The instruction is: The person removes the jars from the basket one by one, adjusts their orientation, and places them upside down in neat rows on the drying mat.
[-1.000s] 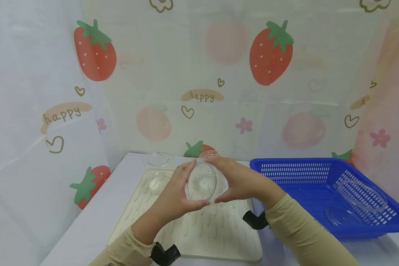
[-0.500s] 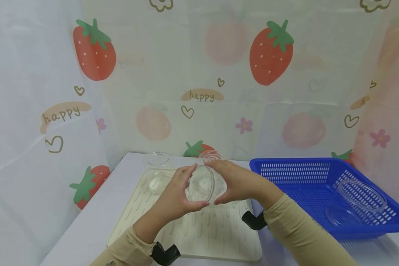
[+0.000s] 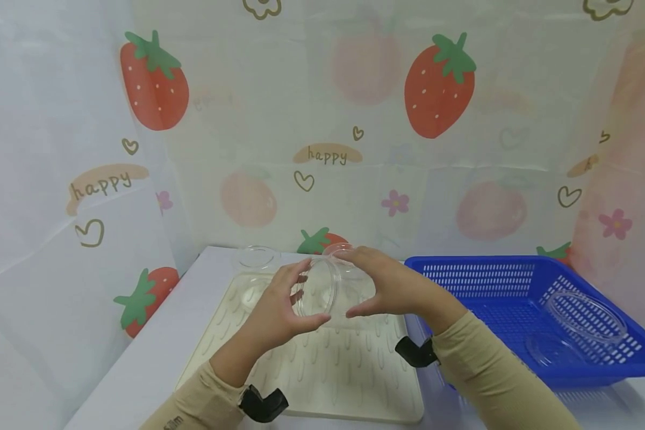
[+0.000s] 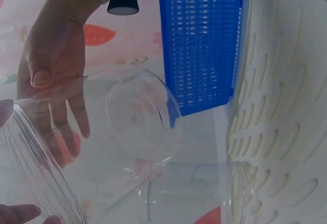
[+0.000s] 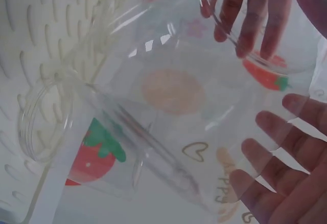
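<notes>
Apparently, a jar point(image 3: 318, 288) sits in the left hand point(image 3: 276, 312).

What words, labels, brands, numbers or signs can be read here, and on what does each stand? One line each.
"happy": sheet, middle.
"happy": sheet, left side.
Sheet, right corner: cut-off lettering, unreadable.
Sheet, upper left of the middle: faint print, too pale to read.
Sheet, right wrist view: looks like "happy", sideways and blurred.
Left sleeve: small print, too blurred to read.
Jar and basket: no readable text.
</notes>
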Demonstrator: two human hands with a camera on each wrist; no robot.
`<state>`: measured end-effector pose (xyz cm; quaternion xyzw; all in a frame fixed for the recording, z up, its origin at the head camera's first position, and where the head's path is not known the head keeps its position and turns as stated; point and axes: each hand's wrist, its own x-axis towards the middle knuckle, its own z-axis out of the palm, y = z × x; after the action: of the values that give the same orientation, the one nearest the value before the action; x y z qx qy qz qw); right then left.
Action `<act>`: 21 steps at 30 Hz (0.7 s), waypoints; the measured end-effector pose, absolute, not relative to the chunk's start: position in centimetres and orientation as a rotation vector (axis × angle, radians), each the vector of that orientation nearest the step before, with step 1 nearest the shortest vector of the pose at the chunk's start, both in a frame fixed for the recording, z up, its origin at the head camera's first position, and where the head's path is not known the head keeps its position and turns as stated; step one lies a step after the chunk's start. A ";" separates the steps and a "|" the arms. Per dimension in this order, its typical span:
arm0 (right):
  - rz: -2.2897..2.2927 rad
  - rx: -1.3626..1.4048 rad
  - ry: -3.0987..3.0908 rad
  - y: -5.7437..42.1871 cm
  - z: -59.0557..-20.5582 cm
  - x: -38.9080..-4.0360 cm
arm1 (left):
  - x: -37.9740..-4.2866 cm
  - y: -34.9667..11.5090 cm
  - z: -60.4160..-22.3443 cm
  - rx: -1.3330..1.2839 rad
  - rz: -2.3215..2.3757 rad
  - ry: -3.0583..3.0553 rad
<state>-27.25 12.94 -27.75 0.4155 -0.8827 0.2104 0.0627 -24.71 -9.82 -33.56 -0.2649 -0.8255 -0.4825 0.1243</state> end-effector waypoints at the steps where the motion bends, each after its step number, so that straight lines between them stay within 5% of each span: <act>1: 0.639 1.237 -2.665 13.0 -27.8 -27.3 | -24.8 -10.0 -33.5 -0.760 -1.414 -2.410; 21: 1.254 0.678 -2.549 11.7 -30.0 -27.3 | -26.8 -12.9 -32.8 -0.492 -1.896 -2.322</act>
<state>-27.26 11.66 -30.03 0.2306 -0.8675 0.4267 0.1105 -26.78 -12.86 -32.83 -0.1619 -0.7633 -0.6233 0.0516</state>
